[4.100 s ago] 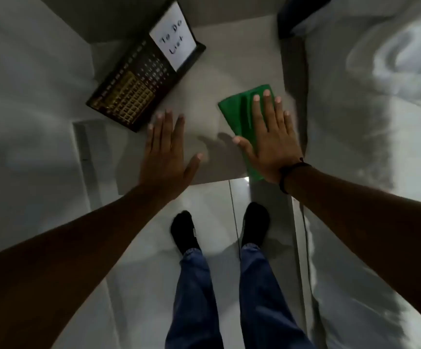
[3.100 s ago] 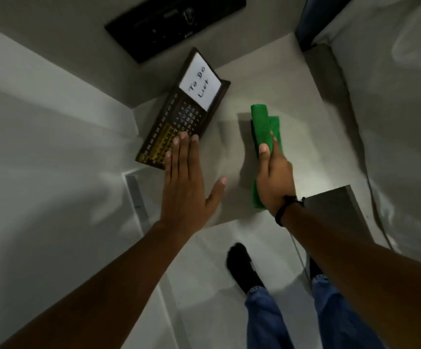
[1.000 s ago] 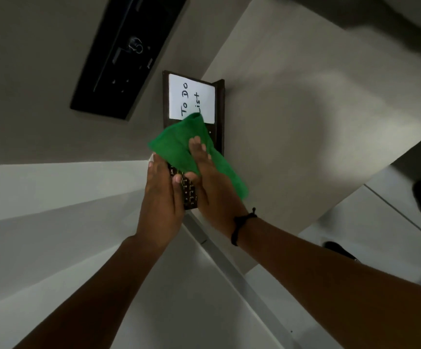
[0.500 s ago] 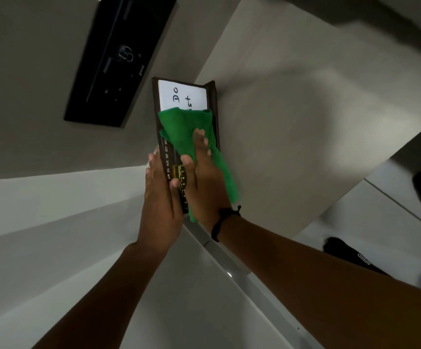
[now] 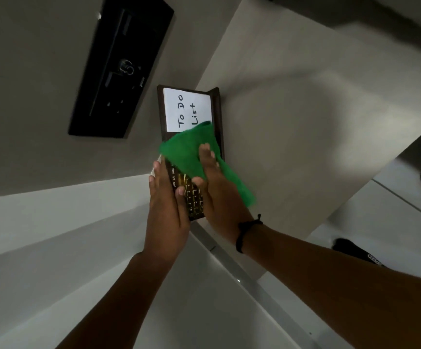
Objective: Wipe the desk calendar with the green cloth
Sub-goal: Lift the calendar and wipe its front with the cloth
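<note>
The desk calendar (image 5: 196,199) is a dark brown board with gold month and date tiles and a white "To Do List" card at its far end. It lies on the pale tabletop (image 5: 292,117) against the wall. My right hand (image 5: 217,190) presses the green cloth (image 5: 191,152) flat on the middle of the calendar, just below the card. My left hand (image 5: 166,205) grips the calendar's left edge, thumb on its face. The cloth hides the calendar's middle section.
A black switch panel (image 5: 121,66) is mounted on the wall left of the calendar. A white surface (image 5: 53,235) and a metal rail (image 5: 242,278) lie below the table's edge. A foot in a dark sock (image 5: 355,253) stands on the floor at right.
The cloth under my right hand slid back down the calendar, off the white card, so "To Do List" shows again. My left hand stayed on the left edge.
</note>
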